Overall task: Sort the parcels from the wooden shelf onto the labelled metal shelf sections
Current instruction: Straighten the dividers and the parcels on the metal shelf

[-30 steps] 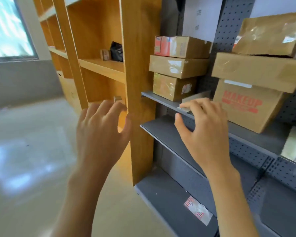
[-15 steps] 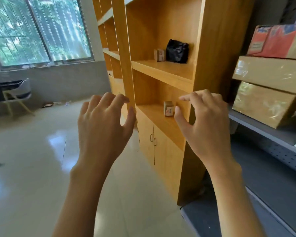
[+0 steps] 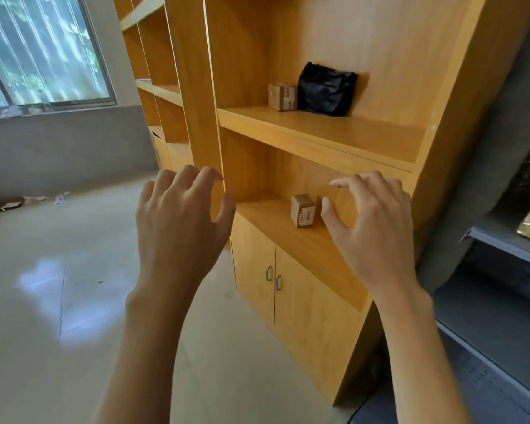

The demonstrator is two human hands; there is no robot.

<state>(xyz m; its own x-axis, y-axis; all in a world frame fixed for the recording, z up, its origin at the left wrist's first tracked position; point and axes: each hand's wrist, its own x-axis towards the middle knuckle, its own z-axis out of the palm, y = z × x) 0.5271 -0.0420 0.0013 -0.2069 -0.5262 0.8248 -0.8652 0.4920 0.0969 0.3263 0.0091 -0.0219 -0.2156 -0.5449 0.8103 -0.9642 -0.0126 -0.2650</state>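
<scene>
Facing wooden shelf (image 3: 318,130); black bag (image 3: 325,88), taped box (image 3: 282,97) waiting on upper board. My left hand (image 3: 178,228), right hand (image 3: 377,228) hovering, fingers spread, holding nothing, readying grab. Small parcel (image 3: 303,210) sitting on lower board, just beside right thumb.

I'm in a bare storeroom: a wooden shelf (image 3: 318,130) with few parcels, a grey metal shelf (image 3: 502,240) at right, tiled floor (image 3: 43,301), barred window (image 3: 43,50) far left.
</scene>
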